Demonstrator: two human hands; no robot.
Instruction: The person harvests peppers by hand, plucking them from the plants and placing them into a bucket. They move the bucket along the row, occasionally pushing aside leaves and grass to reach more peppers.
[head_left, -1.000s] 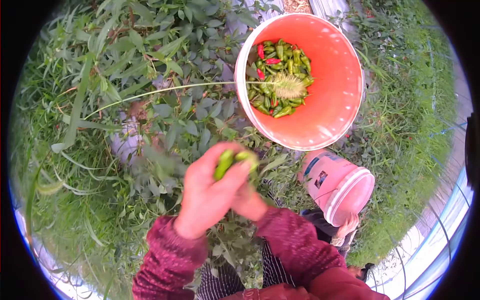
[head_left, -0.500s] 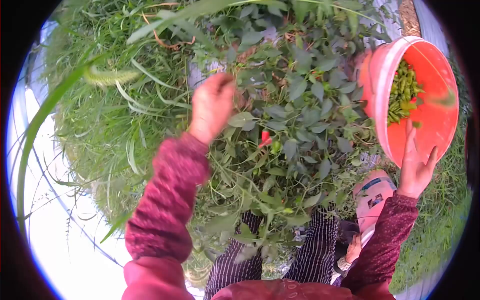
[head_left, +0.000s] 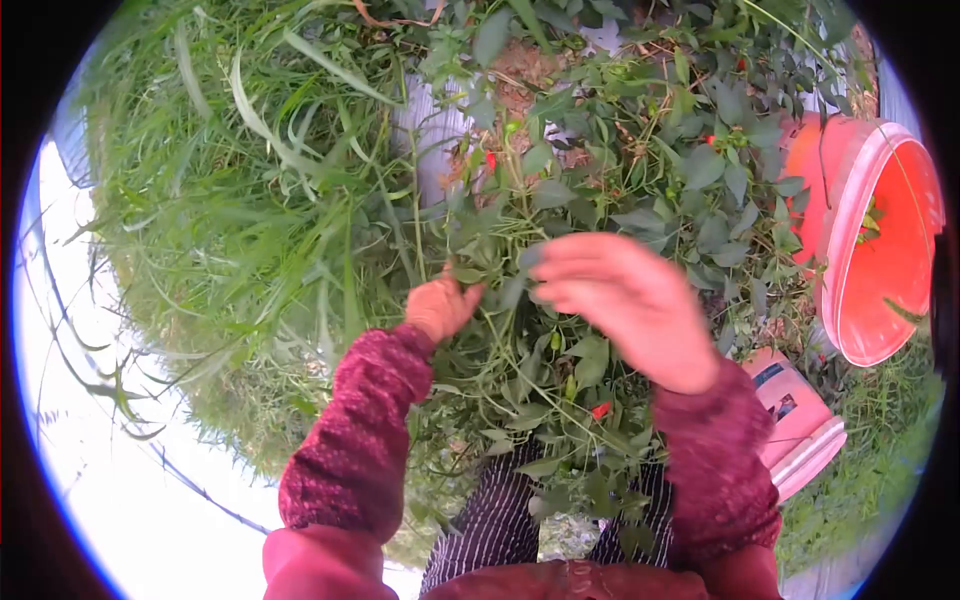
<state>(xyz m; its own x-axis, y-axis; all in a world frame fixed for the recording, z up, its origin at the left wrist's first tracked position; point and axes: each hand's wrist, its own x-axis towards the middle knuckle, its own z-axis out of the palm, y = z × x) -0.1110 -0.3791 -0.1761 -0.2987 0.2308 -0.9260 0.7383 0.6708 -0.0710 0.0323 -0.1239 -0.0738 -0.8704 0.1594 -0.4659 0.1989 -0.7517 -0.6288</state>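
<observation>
By 2 buckets (head_left: 885,270) (head_left: 800,425), L hand (head_left: 440,306) & R hand (head_left: 628,300) in pepper plant (head_left: 600,195).

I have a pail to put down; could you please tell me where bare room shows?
Only a grey strip between the grass and the pepper plant looks bare. Leaves crowd the left hand and right hand; the orange bucket and pink bucket fill the right side.

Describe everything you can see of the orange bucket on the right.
The orange bucket looks plastic, with a paler rim, its round mouth turned toward the camera. It sits at the right, partly cut off by the view's edge. A few green peppers show inside. Pepper plant leaves overlap its left side. The left hand and right hand are both clear of it.
</observation>
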